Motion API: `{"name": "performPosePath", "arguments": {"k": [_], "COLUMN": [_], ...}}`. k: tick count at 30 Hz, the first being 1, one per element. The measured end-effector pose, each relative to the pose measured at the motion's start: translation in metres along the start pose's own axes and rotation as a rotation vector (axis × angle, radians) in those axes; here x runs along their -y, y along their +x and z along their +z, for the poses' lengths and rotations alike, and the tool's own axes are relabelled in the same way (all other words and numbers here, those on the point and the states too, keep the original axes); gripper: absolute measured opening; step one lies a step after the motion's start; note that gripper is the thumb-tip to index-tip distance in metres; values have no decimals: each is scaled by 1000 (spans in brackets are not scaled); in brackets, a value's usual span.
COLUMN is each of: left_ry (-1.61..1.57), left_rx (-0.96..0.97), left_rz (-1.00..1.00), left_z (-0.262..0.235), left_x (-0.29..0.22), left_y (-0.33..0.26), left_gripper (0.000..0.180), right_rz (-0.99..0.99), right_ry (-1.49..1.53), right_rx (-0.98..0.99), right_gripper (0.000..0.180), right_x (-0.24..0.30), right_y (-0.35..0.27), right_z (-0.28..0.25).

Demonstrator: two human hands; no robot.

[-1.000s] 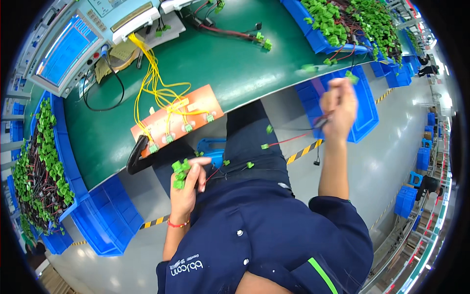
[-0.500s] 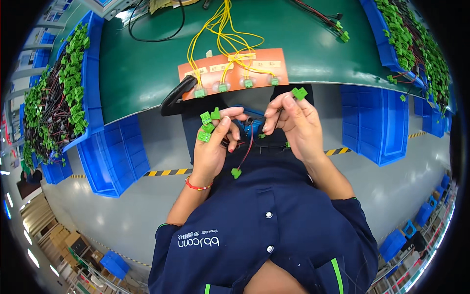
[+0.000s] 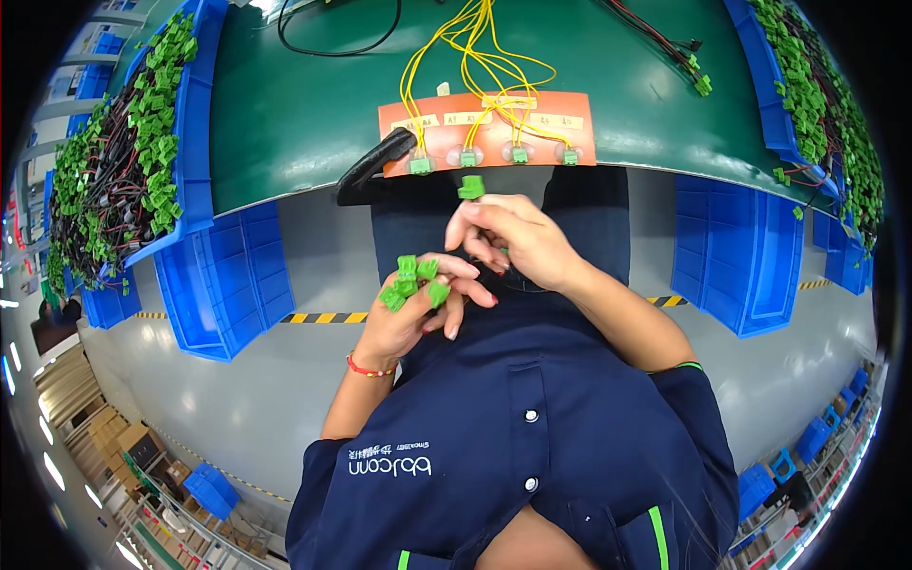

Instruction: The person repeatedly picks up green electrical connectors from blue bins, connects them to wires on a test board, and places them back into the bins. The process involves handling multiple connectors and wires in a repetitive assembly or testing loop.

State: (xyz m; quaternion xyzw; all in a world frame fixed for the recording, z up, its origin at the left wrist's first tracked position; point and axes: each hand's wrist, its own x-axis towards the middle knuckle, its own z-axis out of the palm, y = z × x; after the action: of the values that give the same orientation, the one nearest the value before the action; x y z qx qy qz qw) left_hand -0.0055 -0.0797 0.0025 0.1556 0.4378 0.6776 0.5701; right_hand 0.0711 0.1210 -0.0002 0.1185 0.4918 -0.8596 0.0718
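My left hand is closed around a bunch of green connectors, which poke up between its thumb and forefinger. Its other fingers are half curled, and any wires in the palm are hidden. To the right, my right hand pinches another green connector that stands up beyond its fingertips. That connector is just below the front edge of an orange board. Along this edge sit several green sockets fed by yellow wires. The connector and the sockets look apart.
A black strap-like piece overhangs the table's front edge left of the board. Blue bins heaped with green-ended cables flank the table, and blue crates stand below. Loose cables lie at the back right.
My right hand has swung left, bringing its connector close below the board. My left hand has dropped slightly. The dangling red-and-black cable between the hands no longer shows. The whole view has shifted.
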Motion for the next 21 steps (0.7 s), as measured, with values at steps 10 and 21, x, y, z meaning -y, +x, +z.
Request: {"name": "performPosePath", "arguments": {"k": [10, 21], "left_ry": [201, 60], "left_rx": [-385, -513], "left_rz": [384, 328], "left_z": [-3, 8], "left_x": [-4, -6], "left_y": [-18, -23], "left_gripper": [26, 23], "right_rz": [57, 168], "right_ry": [227, 407], "right_rx": [108, 159], "right_gripper": [40, 40], "right_x": [-3, 1], "right_y": [35, 43], "right_z": [23, 18]}}
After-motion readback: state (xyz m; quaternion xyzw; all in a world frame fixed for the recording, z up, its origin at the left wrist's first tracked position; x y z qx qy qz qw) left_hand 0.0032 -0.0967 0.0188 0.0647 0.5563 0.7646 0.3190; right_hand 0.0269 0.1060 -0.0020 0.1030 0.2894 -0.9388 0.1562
